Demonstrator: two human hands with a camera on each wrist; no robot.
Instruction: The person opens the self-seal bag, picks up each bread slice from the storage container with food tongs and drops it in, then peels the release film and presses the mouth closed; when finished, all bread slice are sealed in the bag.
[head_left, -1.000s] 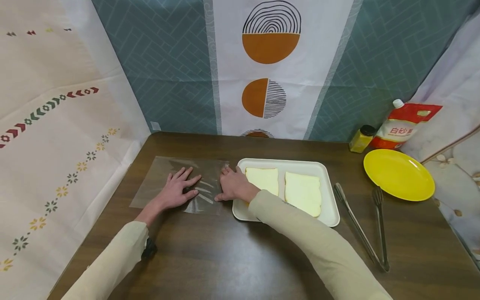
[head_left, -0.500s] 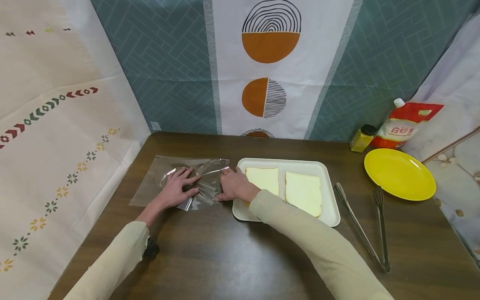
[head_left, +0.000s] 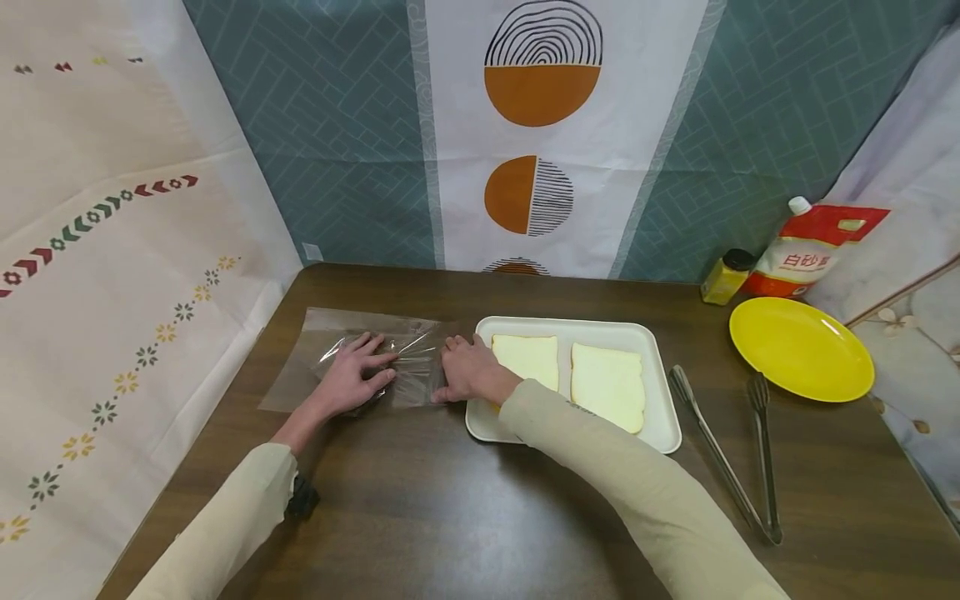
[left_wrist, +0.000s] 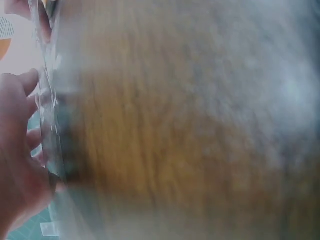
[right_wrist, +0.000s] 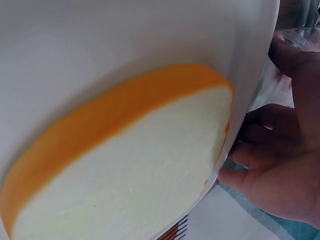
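Note:
Clear, wrinkled plastic film lies on the table at left in the head view. With fingers spread, my left hand presses on top of it. My right hand grips the film's right end with bent fingers, right beside a white tray. On that tray lie two pale bread slices, the left one partly behind my right sleeve. The right wrist view shows one bread slice with an orange crust close to my hand. Glossy film stands edge-on by the fingers in the left wrist view.
Metal tongs lie spread to the right of the tray. Behind them is a yellow plate. A yellow jar with a black lid and a red-and-white pouch stand at the back right, near the wall cloth.
The film between my hands has wrinkled, and its near edge has drawn back away from me. Its raised far-right corner now lies lower. Both hands stay nearly in place.

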